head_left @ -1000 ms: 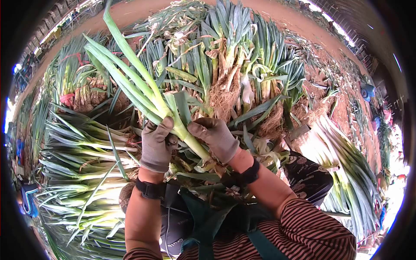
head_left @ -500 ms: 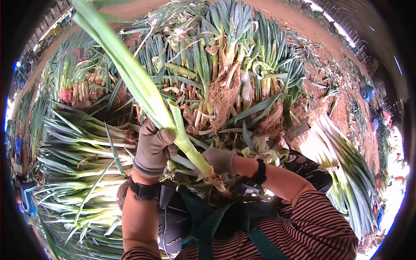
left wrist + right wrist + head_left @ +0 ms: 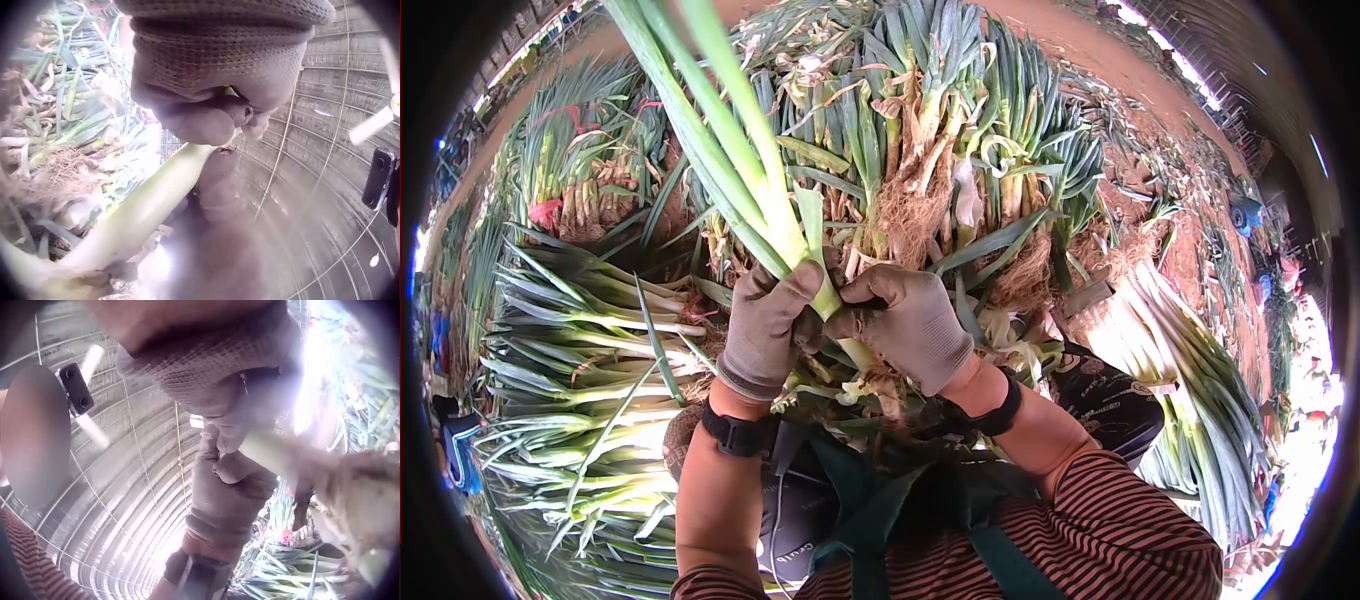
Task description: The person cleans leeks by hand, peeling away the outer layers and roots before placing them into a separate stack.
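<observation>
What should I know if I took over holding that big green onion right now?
Left hand grips the green onion just below its leaves. Right hand pinches the stalk beside it, nearer the roots. Rooty uncleaned bunches lie ahead; clean white stalks are stacked on the left. Done: many stalks cleaned. Left: probably this stalk's outer skin, then the pile ahead.

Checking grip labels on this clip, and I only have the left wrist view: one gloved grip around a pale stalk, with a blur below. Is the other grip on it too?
Observer: Yes. The head view shows the right grip closed on the leek, right beside the left grip.
Reviewer: Which way does its top point?
Observer: Its green leaves run up and away from the person, past the top of the frame.
Reviewer: Anything on the right side?
Observer: A stack of leeks with white stalks lies there.
</observation>
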Available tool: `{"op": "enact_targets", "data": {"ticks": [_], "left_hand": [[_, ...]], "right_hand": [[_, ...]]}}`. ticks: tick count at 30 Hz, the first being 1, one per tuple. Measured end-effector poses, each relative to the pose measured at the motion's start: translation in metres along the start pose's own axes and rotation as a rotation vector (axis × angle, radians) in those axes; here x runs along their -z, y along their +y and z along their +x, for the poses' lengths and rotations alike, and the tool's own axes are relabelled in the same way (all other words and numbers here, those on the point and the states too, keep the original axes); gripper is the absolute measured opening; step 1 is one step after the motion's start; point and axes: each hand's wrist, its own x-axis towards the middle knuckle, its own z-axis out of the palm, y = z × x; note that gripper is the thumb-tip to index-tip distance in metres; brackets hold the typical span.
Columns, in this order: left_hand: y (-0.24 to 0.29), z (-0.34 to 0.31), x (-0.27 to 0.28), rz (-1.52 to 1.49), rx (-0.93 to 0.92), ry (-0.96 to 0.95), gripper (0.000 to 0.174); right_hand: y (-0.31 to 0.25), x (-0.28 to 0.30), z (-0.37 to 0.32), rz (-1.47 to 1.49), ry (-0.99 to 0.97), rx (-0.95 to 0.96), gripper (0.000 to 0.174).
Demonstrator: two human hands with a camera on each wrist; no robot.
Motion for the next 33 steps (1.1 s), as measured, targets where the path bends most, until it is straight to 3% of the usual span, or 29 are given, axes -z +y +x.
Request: {"op": "enact_targets", "data": {"ticks": [5,8,9,13,17,20,21,23,25,26,28,31,33], "left_hand": [[-0.004,0.004,0.003,0.058,-0.038,0.065,0.023],[-0.012,0.013,0.003,0.015,-0.085,0.203,0.022],[-0.014,0.016,0.006,0.036,-0.115,0.245,0.023],[-0.008,0.025,0.019,0.103,-0.24,0.428,0.023],[0.008,0.017,0.035,0.174,-0.286,0.505,0.024],[0.008,0.016,0.037,0.168,-0.337,0.508,0.026],[0.007,0.015,0.035,0.145,-0.332,0.478,0.027],[0.0,0.014,0.038,0.124,-0.272,0.415,0.03],[0.001,0.015,0.029,0.046,-0.278,0.3,0.033],[0.001,0.015,0.026,0.008,-0.28,0.246,0.035],[0.001,0.015,0.026,0.012,-0.288,0.172,0.037],[0.0,0.013,0.031,0.179,-0.368,0.134,0.04],[0.001,0.012,0.032,0.165,-0.365,0.116,0.042]], "right_hand": [[0.006,-0.014,-0.003,-0.067,0.074,0.069,0.025],[0.003,-0.02,-0.011,-0.431,0.161,0.428,0.021],[0.005,-0.018,-0.017,-0.45,0.105,0.521,0.016],[0.002,0.01,-0.042,-0.54,-0.186,0.596,0.026],[0.067,0.041,-0.092,-1.04,-0.759,0.257,0.029],[0.076,0.07,-0.1,-0.979,-0.989,-0.041,0.021],[0.05,0.07,-0.083,-0.846,-0.826,-0.158,0.03],[0.03,0.071,-0.062,-0.586,-0.418,0.08,0.033],[0.019,0.054,-0.035,-0.413,-0.148,0.138,0.034],[0.017,0.044,-0.021,-0.316,-0.107,0.162,0.032],[0.015,0.027,0.002,-0.121,-0.033,0.208,0.029],[0.001,0.023,0.02,0.065,-0.495,-0.339,0.027],[0.005,0.019,0.017,0.027,-0.474,-0.249,0.027]]}}
